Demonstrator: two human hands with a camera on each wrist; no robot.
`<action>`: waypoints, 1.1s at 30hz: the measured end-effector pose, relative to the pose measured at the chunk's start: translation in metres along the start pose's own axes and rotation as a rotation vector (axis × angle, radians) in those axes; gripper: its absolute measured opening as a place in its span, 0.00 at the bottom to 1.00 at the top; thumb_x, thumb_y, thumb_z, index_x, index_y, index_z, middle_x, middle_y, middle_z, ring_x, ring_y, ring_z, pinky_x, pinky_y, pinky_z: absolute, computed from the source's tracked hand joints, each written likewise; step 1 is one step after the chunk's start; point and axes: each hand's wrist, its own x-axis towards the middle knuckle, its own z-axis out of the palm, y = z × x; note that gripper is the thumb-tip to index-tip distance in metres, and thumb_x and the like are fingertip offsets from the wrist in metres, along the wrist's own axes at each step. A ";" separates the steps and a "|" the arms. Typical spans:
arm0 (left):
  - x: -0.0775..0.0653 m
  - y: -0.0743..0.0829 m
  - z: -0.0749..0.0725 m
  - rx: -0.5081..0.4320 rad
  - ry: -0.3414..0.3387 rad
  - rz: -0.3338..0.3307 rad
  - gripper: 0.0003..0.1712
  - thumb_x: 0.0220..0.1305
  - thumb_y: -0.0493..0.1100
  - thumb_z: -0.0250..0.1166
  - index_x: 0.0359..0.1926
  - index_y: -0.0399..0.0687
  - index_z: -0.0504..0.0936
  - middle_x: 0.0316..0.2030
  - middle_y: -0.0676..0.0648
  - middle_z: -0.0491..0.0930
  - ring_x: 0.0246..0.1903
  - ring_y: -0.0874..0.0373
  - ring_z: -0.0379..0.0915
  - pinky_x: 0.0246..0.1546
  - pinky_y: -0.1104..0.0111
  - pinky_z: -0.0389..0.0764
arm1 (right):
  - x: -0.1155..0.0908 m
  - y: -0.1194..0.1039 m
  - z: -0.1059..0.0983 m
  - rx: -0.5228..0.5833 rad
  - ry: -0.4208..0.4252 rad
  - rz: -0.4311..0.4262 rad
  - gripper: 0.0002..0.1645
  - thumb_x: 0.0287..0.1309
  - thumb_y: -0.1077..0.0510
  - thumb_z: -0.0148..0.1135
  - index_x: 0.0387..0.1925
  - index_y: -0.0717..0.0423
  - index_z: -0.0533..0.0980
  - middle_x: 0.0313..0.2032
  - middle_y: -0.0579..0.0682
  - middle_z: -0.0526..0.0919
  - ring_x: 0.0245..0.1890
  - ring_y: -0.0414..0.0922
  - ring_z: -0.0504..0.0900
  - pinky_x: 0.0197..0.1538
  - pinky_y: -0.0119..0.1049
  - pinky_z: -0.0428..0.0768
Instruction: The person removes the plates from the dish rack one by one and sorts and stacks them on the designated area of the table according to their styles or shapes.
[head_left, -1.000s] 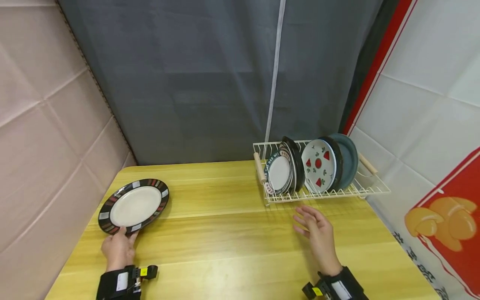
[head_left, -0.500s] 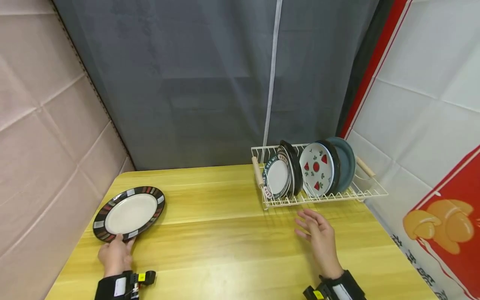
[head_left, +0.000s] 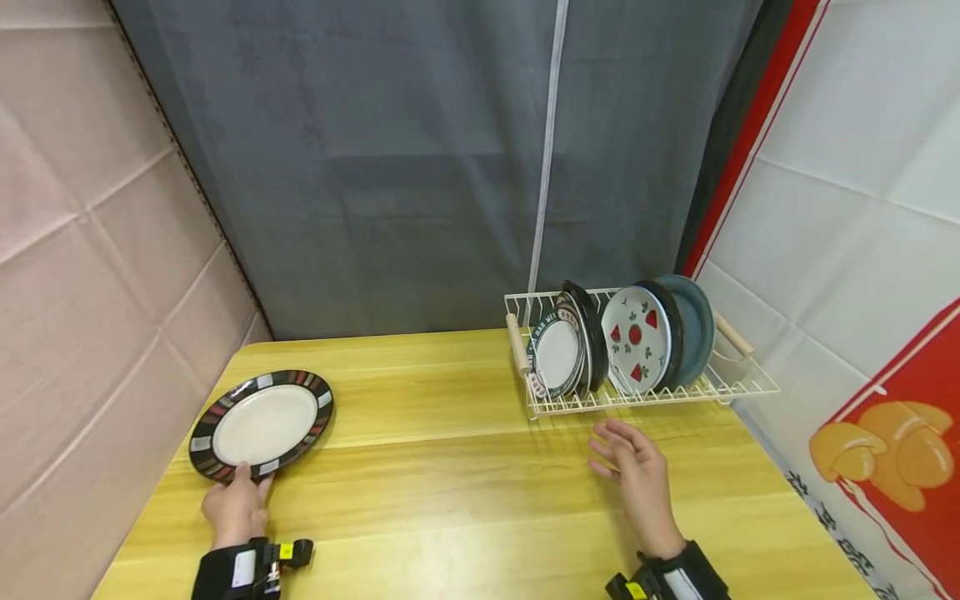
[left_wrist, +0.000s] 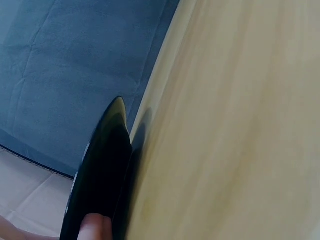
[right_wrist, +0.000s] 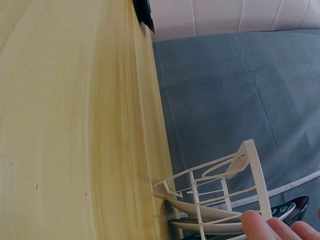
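Note:
My left hand (head_left: 236, 508) grips the near rim of an oval plate (head_left: 264, 423) at the table's left, thumb on top and other fingers underneath. The plate has a white centre and a dark patterned border. In the left wrist view its dark underside (left_wrist: 102, 170) shows close over the wood, a shadow beside it, with fingertips (left_wrist: 93, 227) against it. My right hand (head_left: 637, 487) is empty, fingers loosely bent, just in front of a cream wire dish rack (head_left: 645, 403). Its fingertips (right_wrist: 256, 225) overlap the rack in the right wrist view.
The rack has wooden handles (head_left: 517, 343) and holds several upright plates: small lettered ones (head_left: 558, 354), a strawberry-patterned plate (head_left: 626, 354), dark ones and a blue-grey plate (head_left: 697, 333). A grey curtain (head_left: 375, 167) hangs behind the wooden table (head_left: 420, 492); pale cloth walls flank it.
The head view has shifted slightly, so everything sits a little lower in it. Both hands and the plate keep nearly the same places on the table.

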 end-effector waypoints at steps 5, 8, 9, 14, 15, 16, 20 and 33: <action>0.001 -0.004 -0.004 0.048 -0.011 0.023 0.46 0.91 0.53 0.46 0.93 0.38 0.38 0.92 0.40 0.44 0.78 0.65 0.71 0.71 0.80 0.76 | 0.000 0.001 -0.001 -0.009 0.000 0.024 0.26 0.88 0.65 0.44 0.77 0.74 0.67 0.48 0.23 0.91 0.49 0.29 0.92 0.51 0.29 0.94; -0.001 -0.005 -0.003 0.073 0.002 0.055 0.44 0.89 0.52 0.51 0.91 0.35 0.47 0.86 0.40 0.58 0.59 0.75 0.82 0.61 0.84 0.82 | 0.000 0.001 -0.002 -0.008 -0.001 0.028 0.26 0.88 0.65 0.44 0.77 0.74 0.67 0.47 0.23 0.90 0.50 0.30 0.92 0.51 0.29 0.94; -0.002 -0.005 -0.003 0.080 0.006 0.070 0.44 0.89 0.50 0.52 0.91 0.34 0.49 0.82 0.41 0.62 0.54 0.76 0.81 0.56 0.85 0.83 | 0.001 0.002 -0.003 -0.007 -0.001 0.026 0.26 0.88 0.65 0.44 0.77 0.74 0.67 0.47 0.23 0.90 0.50 0.30 0.92 0.51 0.29 0.94; -0.010 -0.005 0.001 0.114 0.004 0.101 0.46 0.86 0.45 0.54 0.90 0.29 0.45 0.85 0.38 0.55 0.66 0.63 0.73 0.50 0.88 0.80 | 0.002 0.002 -0.005 -0.001 0.003 0.014 0.25 0.88 0.65 0.45 0.76 0.74 0.68 0.46 0.22 0.91 0.50 0.30 0.93 0.51 0.30 0.94; -0.012 -0.005 0.001 0.124 0.001 0.096 0.47 0.86 0.45 0.53 0.90 0.29 0.42 0.88 0.36 0.50 0.73 0.58 0.70 0.56 0.86 0.80 | 0.002 0.002 -0.006 -0.003 0.003 0.014 0.25 0.88 0.64 0.45 0.76 0.74 0.68 0.46 0.22 0.91 0.49 0.30 0.93 0.51 0.29 0.94; -0.013 -0.005 0.001 0.128 -0.002 0.087 0.48 0.86 0.45 0.52 0.91 0.29 0.39 0.90 0.37 0.45 0.78 0.56 0.65 0.62 0.85 0.79 | 0.002 0.002 -0.006 -0.002 0.003 0.014 0.25 0.89 0.64 0.45 0.76 0.74 0.68 0.46 0.22 0.91 0.49 0.30 0.93 0.51 0.29 0.94; -0.016 -0.004 0.000 0.108 -0.002 0.063 0.49 0.85 0.42 0.50 0.91 0.33 0.32 0.92 0.37 0.37 0.88 0.49 0.50 0.76 0.79 0.72 | 0.002 0.001 -0.008 0.008 -0.002 0.004 0.25 0.88 0.64 0.45 0.76 0.76 0.67 0.47 0.23 0.91 0.49 0.30 0.93 0.50 0.29 0.94; -0.015 0.001 -0.009 0.083 0.037 0.115 0.46 0.81 0.38 0.52 0.91 0.30 0.45 0.86 0.37 0.52 0.58 0.69 0.69 0.49 0.89 0.80 | 0.004 0.000 -0.015 0.007 0.003 0.002 0.24 0.90 0.63 0.45 0.75 0.74 0.67 0.46 0.23 0.91 0.47 0.28 0.92 0.50 0.29 0.94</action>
